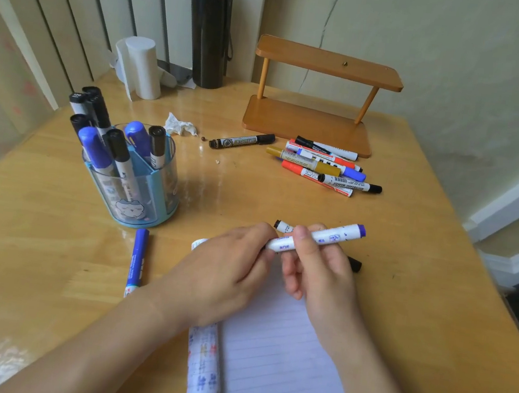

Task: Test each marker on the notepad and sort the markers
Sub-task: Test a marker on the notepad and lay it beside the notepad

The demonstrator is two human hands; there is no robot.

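My right hand (318,266) grips a white marker with a purple end (328,237), held level above the lined notepad (275,363). My left hand (225,267) grips the marker's left end, where the cap would be, which its fingers hide. Under my hands lies a black-tipped marker (354,264), partly covered. A blue marker (136,261) lies on the table left of the notepad. A pile of several markers (324,167) lies at the back, with one black marker (242,141) apart to its left. A blue pen holder (135,176) holds several markers.
A wooden two-tier shelf (316,105) stands behind the pile. A black flask (209,25), a white roll (141,65) and a crumpled tissue (180,126) sit at the back left. The table's right edge (474,257) drops to the floor.
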